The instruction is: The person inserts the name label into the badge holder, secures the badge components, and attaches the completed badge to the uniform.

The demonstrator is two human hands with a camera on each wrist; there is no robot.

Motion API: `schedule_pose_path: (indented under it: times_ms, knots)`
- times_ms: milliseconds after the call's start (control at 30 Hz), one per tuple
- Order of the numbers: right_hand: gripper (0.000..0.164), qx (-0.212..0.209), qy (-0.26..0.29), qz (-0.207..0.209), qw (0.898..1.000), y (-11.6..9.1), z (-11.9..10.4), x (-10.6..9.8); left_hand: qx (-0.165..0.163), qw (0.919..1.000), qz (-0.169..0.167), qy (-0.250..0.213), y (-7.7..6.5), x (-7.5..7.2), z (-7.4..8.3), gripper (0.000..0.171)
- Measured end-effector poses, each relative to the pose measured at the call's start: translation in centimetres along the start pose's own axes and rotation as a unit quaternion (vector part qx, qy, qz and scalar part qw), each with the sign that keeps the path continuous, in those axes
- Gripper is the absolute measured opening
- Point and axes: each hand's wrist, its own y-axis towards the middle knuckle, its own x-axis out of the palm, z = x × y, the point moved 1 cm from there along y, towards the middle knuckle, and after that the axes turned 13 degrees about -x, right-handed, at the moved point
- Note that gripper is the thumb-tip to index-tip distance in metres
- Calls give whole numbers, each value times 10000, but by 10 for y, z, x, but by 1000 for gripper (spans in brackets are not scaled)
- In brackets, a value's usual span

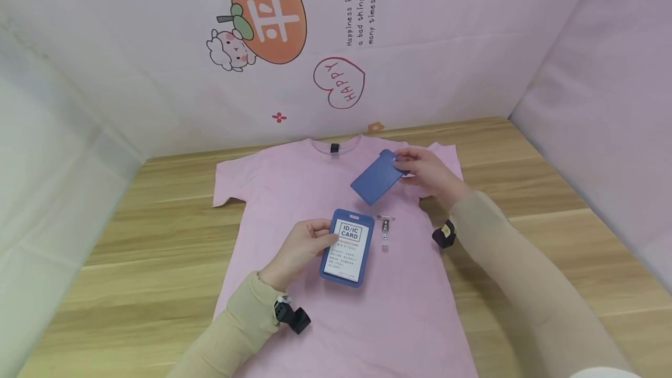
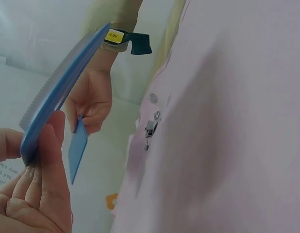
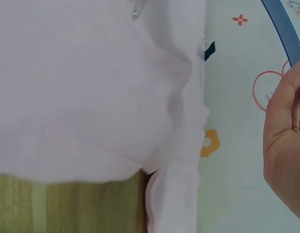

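My left hand [image 1: 301, 249] pinches the left edge of a blue ID card holder [image 1: 367, 238], thumb on its front. A white printed card [image 1: 343, 255] reading "ID/IC CARD" fills its window. Higher up and to the right, my right hand [image 1: 426, 171] pinches the upper corner of a plain blue cover piece [image 1: 375, 179], which hangs tilted over the shirt. Between the two, a metal badge clip with a safety pin [image 1: 385, 226] lies on the pink T-shirt [image 1: 294, 191]. In the left wrist view the holder [image 2: 58, 97] appears edge-on, lifted above the shirt.
The T-shirt lies spread on a wooden table [image 1: 157, 249], collar toward the back. A pale printed cloth wall [image 1: 420, 74] rises behind it, with plain cloth walls at both sides. Each wrist carries a small black camera [image 1: 444, 234].
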Motion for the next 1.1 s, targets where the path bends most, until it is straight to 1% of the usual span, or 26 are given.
schedule_pose_path:
  times_ms: [100, 167, 200, 400, 500, 633, 967, 1100]
  knots:
    - [21, -142, 262, -11, 9996, -3, -5, 2, 3, 10000, -9, -15, 0, 0, -1, 34]
    - [16, -233, 400, -74, 9989, -5, -9, 5, 9, 10000, -21, -16, 1, 1, -1, 34]
    - [16, -277, 457, -118, 9985, -6, -11, 6, 12, 10000, -28, -14, 1, 1, -1, 34]
    - [31, -489, 582, -502, 9958, -16, -24, 16, 42, 9999, -87, 34, 2, 0, -1, 35]
    - [31, -531, 527, -745, 9944, -20, -27, 20, 45, 9999, -107, 56, 2, 1, -1, 36]
    - [29, -534, 483, -920, 9932, -24, -29, 24, 23, 9999, -123, 70, 2, 2, -1, 36]
    - [26, -545, 255, -1071, 9924, -28, -31, 29, 25, 9998, -179, 65, 1, 3, 1, 36]
    - [23, -575, 35, -1068, 9926, -28, -30, 30, 13, 9998, -185, 32, 1, 5, 1, 36]
